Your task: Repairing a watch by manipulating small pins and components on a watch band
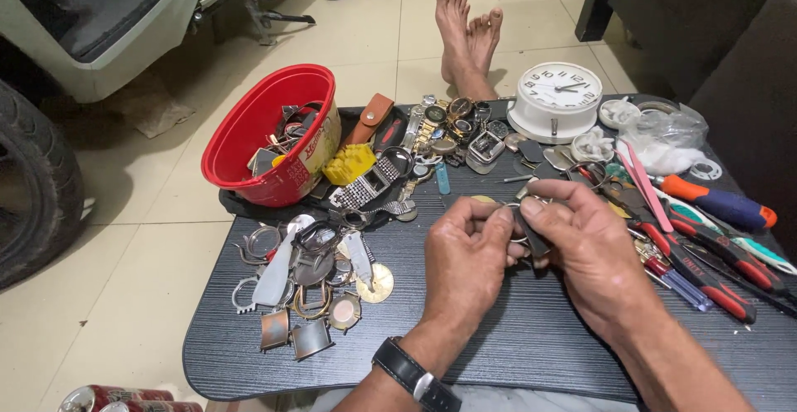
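hands meet over the middle of the dark table [515,345], raised a little above its grooved top so the small part between them can be turned close to the eye. left hand [467,256] is curled, thumb and forefinger pinched on a small metal watch part [521,228], and the right hand [588,250] closes on the same piece from the other side, its fingers also pressing a dark strap-like bit [535,244] that hangs below (what exactly this piece is cannot be told, since the fingers cover most of it). a black wristwatch [413,374] sits on the left wrist.

loose stock lies sorted by kind around the hands, probably to keep each sort within reach: a heap of bare watch cases and rings [311,283] to the left, a row of whole watches [444,125] at the far edge, and screwdrivers with red and orange handles [714,246] laid side by side to the right. pink tweezers [641,186] rest across them.

red plastic tub [270,129] stands tilted at the far left corner, full of straps and scrap, with a yellow-and-red printed label on its side. a round white clock [554,100] stands at the far edge, beside a crumpled clear plastic bag [668,138]. two red drink cans [124,399] lie on the tiled floor, near the table's near-left corner.
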